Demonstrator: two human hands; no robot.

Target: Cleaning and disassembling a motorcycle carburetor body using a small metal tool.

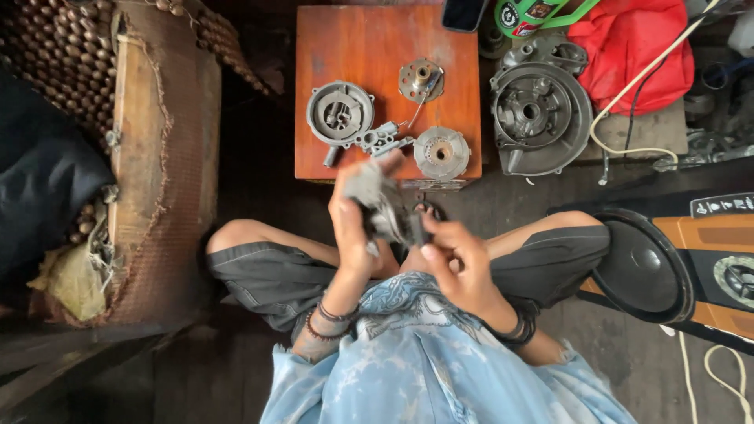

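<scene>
We grip the grey carburetor (382,206) over our lap: left hand (355,228) wrapped round its body, right hand (459,263) pinching its near end. Cast metal, looks stiff, fairly heavy, maybe oily; hold the body, not protruding bits. Other parts sit on the desk (369,47).

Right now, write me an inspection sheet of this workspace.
Surface: orange-brown wooden board on a dark floor.
Job's things: small grey metal part, held in both hands over the lap.
Clutter: round grey housing, small disc, ribbed round part, small bracket on the board; large engine cover beside it; red cloth.
Grip: left hand wraps the part; right hand pinches its lower end.
Cables: cream cable over the cloth.
Surroundings: speaker cabinet, worn seat.
</scene>
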